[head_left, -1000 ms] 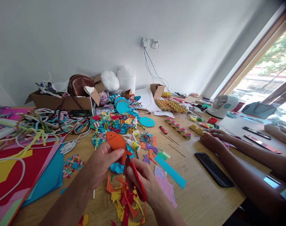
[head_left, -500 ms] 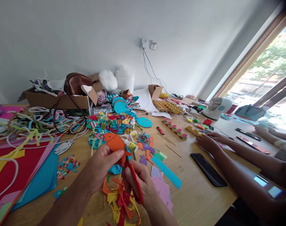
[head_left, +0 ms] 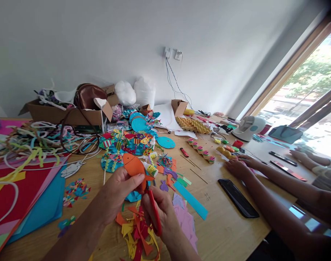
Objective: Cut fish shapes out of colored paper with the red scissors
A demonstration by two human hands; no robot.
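Note:
Pinched in my left hand (head_left: 122,190) is an orange paper fish (head_left: 133,165) with a drawn eye and a curved line behind its head. My right hand (head_left: 160,208) grips red-handled scissors (head_left: 155,214); their blades sit at the fish's tail end, partly hidden behind my fingers and the paper. Yellow, red and orange paper scraps (head_left: 137,233) lie under my hands. Just behind the fish rests a glue bottle (head_left: 151,169). Blue paper discs with colourful fish decorations (head_left: 127,143) are spread farther back.
At right, a co-worker's hands (head_left: 237,166) are over small craft pieces beside a black phone (head_left: 238,198). Coloured sheets (head_left: 43,206) and tangled pipe cleaners (head_left: 45,139) occupy the left. A cardboard box (head_left: 62,117), an egg carton (head_left: 194,124) and a white sewing machine (head_left: 248,127) stand farther back.
The view has shifted slightly. The orange fish's tail sticks out farther to the right by the blades. Both my hands keep their holds, and the co-worker's hands have shifted a little.

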